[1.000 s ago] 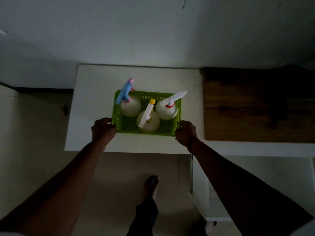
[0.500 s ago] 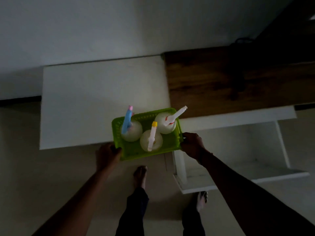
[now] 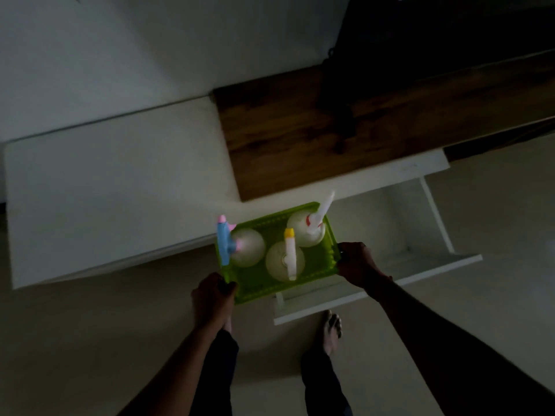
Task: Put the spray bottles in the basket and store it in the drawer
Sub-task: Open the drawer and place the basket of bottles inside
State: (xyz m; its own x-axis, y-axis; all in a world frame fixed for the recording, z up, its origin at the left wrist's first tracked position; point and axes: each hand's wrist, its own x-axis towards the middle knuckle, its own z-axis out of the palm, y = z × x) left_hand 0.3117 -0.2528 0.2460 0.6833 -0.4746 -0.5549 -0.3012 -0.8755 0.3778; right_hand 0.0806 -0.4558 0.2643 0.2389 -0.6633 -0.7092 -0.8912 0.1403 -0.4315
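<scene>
A green plastic basket hangs in the air off the front edge of the white cabinet top, tilted a little. Three white spray bottles stand inside it: one with a blue and pink trigger, one with a yellow-tipped nozzle, one with a white nozzle and red collar. My left hand grips the basket's near left corner. My right hand grips its right end. The basket's right part is above the left end of the open white drawer.
A dark wooden countertop lies above the drawer, with a dark object at the back right. The drawer front juts out toward me. My bare feet stand on the pale floor just in front of it.
Both hands lifted the basket off the white top and carried it toward me and to the right, over the open drawer's left end. My view swung right.
</scene>
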